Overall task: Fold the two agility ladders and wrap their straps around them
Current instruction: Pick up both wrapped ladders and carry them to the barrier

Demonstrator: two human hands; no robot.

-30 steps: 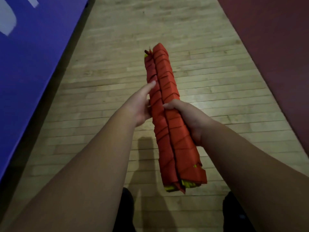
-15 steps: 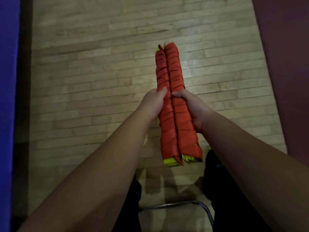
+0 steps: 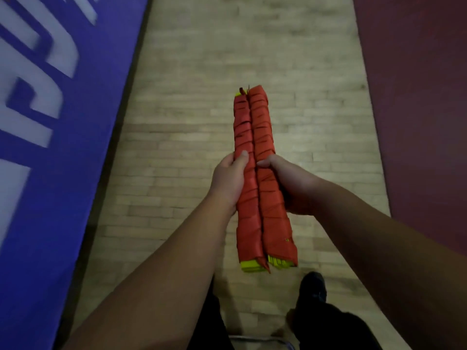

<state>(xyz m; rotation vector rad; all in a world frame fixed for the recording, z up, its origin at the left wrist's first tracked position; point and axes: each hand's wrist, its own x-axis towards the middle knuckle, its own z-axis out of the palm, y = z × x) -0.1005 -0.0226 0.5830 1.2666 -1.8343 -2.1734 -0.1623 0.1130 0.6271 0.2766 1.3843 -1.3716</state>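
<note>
orange ladder bundles point(image 3: 257, 132), long axis straight ahead, clasped by left hand point(image 3: 227, 179), right hand point(image 3: 293, 185)

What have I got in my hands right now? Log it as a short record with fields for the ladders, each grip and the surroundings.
ladders: two, folded, held side by side and touching: left ladder bundle and right ladder bundle
wrapping: red strap wound along both; yellow rungs show at the near end
left grip: holds the left ladder bundle, thumb on top
right grip: holds the right ladder bundle, thumb by the seam
floor: wooden boards
sides: blue mat left, dark red surface right
</note>
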